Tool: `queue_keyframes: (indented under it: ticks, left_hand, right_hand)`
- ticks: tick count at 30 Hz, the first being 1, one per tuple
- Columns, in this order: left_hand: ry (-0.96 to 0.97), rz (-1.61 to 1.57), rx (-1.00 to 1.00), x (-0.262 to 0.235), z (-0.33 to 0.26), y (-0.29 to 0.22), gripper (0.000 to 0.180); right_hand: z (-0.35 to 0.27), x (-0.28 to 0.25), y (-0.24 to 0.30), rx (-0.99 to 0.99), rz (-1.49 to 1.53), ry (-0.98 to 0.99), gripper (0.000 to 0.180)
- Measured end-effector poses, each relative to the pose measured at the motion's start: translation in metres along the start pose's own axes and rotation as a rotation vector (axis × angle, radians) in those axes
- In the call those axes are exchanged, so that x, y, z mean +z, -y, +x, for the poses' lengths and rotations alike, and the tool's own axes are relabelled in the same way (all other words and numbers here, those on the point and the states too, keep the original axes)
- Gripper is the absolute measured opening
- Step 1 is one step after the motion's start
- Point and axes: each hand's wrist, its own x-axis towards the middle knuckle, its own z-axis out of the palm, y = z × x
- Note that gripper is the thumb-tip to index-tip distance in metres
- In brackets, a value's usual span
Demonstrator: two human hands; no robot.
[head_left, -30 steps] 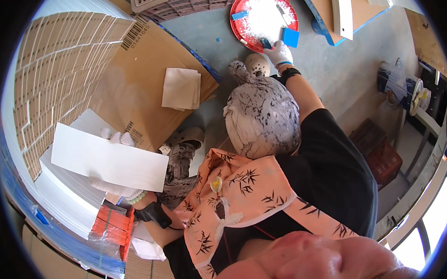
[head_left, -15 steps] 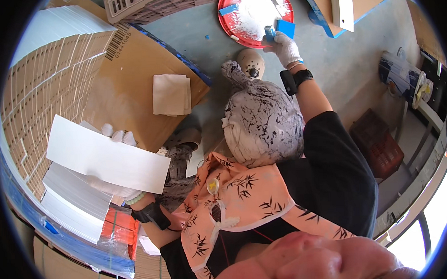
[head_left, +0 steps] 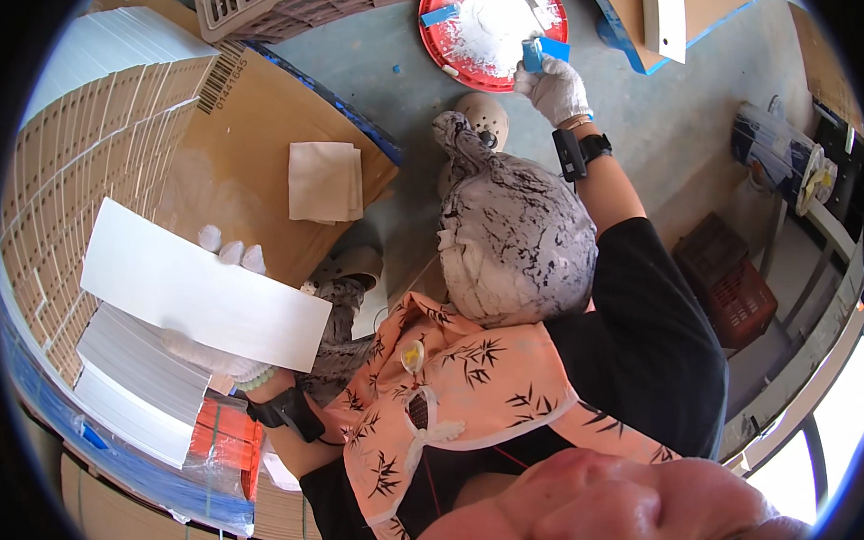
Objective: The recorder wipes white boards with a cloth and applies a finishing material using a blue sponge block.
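One white board (head_left: 204, 286) occupies the left hand (head_left: 211, 353), a blue block (head_left: 532, 56) the right hand (head_left: 558, 91), folded cloth (head_left: 324, 181) between.

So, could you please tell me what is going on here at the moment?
A person in white gloves holds a flat white panel in the left hand, near a stack of white pieces. The right hand grips a small blue piece by the edge of a round red tray, which holds a white substance. A folded cloth lies on brown cardboard.
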Motion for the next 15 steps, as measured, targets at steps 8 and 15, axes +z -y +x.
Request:
queue_keyframes:
  ticks: [8, 15]
  left_hand:
    - [0.102, -0.766, -0.085, -0.013, 0.002, 0.004, 0.061]
    - [0.255, -0.980, -0.097, -0.022, 0.011, 0.009, 0.062]
  right_hand:
    - [0.039, -0.014, 0.000, -0.124, -0.370, -0.374, 0.043]
    - [0.055, -0.002, -0.008, -0.200, -0.549, -0.562, 0.041]
